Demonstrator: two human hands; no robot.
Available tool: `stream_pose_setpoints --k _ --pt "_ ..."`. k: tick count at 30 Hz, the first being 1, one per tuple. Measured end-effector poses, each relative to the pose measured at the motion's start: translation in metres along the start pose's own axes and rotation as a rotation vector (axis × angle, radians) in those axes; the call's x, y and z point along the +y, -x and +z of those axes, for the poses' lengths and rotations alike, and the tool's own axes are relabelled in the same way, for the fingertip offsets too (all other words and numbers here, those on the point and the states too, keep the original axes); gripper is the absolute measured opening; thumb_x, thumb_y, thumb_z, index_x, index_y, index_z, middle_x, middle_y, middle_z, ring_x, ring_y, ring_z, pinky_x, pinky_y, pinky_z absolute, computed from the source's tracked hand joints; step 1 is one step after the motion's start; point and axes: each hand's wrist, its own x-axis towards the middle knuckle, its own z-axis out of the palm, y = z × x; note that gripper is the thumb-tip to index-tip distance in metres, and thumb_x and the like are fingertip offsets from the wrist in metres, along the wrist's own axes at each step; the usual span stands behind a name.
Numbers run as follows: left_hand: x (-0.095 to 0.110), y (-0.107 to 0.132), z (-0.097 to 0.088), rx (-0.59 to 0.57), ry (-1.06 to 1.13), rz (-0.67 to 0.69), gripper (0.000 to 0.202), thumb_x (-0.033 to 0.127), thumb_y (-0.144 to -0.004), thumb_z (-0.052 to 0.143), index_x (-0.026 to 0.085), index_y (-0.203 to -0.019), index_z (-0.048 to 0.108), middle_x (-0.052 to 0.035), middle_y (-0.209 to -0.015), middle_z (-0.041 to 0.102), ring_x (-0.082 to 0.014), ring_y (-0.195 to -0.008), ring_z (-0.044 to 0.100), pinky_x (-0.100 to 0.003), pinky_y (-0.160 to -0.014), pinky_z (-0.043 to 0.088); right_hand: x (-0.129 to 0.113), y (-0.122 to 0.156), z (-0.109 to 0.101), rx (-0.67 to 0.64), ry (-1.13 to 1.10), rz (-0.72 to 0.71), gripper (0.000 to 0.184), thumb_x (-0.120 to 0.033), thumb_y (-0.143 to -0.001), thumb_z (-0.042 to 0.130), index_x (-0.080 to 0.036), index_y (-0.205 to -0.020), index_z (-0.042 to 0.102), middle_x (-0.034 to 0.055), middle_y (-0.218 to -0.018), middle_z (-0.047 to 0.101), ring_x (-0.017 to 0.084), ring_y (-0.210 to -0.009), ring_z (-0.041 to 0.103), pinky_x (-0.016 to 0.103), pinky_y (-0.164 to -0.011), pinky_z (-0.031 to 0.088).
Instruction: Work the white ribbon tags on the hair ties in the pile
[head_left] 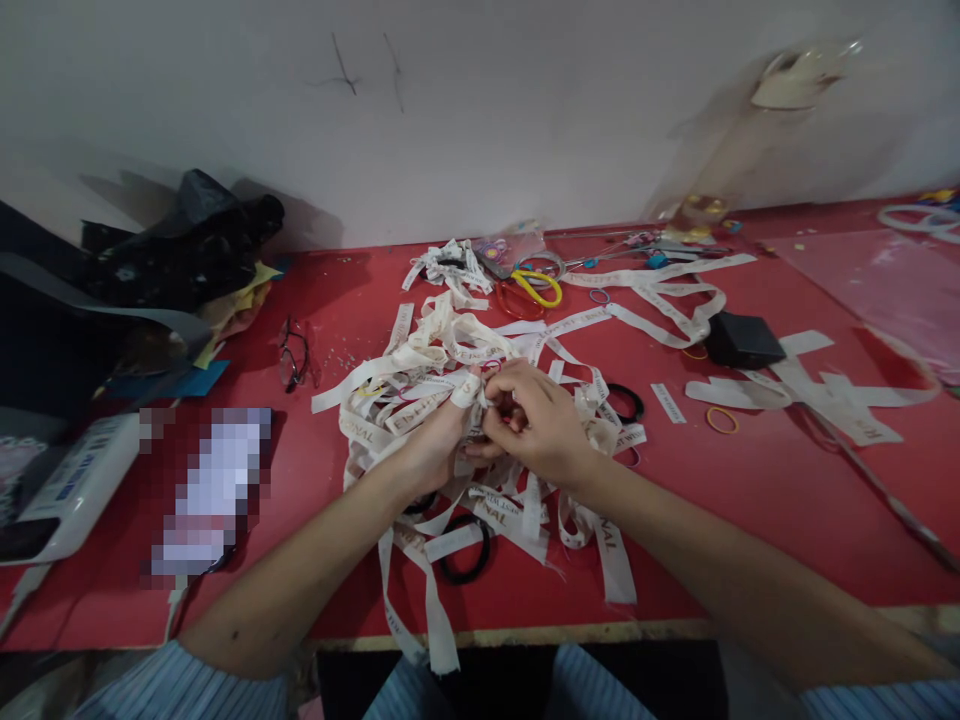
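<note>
Both hands meet over a tangled heap of white printed ribbon [431, 350] in the middle of the red table. My left hand [439, 440] is closed on a piece of the printed ribbon, which stands up past its thumb. Close against it, my right hand [536, 415] has its fingers curled and pinched at the same bunch; the ribbon's end between them is partly hidden. Black hair ties lie in and around the heap, one black ring [465, 550] in front and another black ring [626, 403] to the right. Loose ribbon tails hang over the table's front edge.
Scissors with red and yellow handles [538, 288] lie behind the heap. A phone [214, 490] and eyeglasses [292, 353] are at left, near a black bag [180, 245]. At right are a black box [744, 340], a yellow rubber band [721, 420] and more ribbon [840, 390].
</note>
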Motion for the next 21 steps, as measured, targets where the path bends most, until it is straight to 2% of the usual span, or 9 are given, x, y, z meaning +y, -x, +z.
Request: stream_pose_setpoints --k 6,10,18,21 --pt "-0.0035 -0.0025 0.0002 0.072 -0.001 0.043 0.054 0.070 -0.076 0.056 0.018 -0.067 0.041 0.0071 -0.052 0.036 -0.0031 -0.038 0.021 -0.016 -0.037 0.016 -0.0013 0.0016 0.0024 0.064 0.038 -0.040 0.019 -0.005 -0.077 0.053 -0.023 -0.084 0.050 0.0013 -0.078 0.061 0.018 -0.078 0.059 0.029 -0.070 0.048" --pt "-0.0022 -0.0013 0.0041 0.053 0.035 0.060 0.051 0.066 -0.075 0.060 0.019 -0.069 0.042 0.0086 -0.051 0.032 -0.0030 -0.038 0.019 -0.016 -0.038 0.016 0.0010 0.0027 0.0037 0.118 0.033 -0.116 0.019 -0.004 -0.080 0.052 -0.022 -0.087 0.051 0.0024 -0.081 0.064 0.018 -0.080 0.061 0.030 -0.071 0.050" --pt "-0.0056 0.0003 0.0047 0.045 -0.007 0.075 0.052 0.069 -0.078 0.053 0.019 -0.070 0.042 0.0082 -0.050 0.029 -0.0045 -0.041 0.020 -0.017 -0.040 0.017 -0.0002 0.0057 0.0030 0.138 -0.033 -0.011 0.018 -0.008 -0.083 0.053 -0.022 -0.094 0.054 0.0022 -0.085 0.065 0.016 -0.078 0.064 0.029 -0.069 0.053" --pt "-0.0062 0.0006 0.0052 0.022 -0.018 0.072 0.056 0.073 -0.077 0.050 0.019 -0.067 0.040 0.0076 -0.049 0.030 -0.0046 -0.041 0.021 -0.017 -0.040 0.017 0.0016 0.0054 0.0022 0.134 -0.030 -0.067 0.024 -0.008 -0.085 0.051 -0.023 -0.103 0.057 0.0030 -0.089 0.066 0.017 -0.083 0.064 0.030 -0.073 0.054"
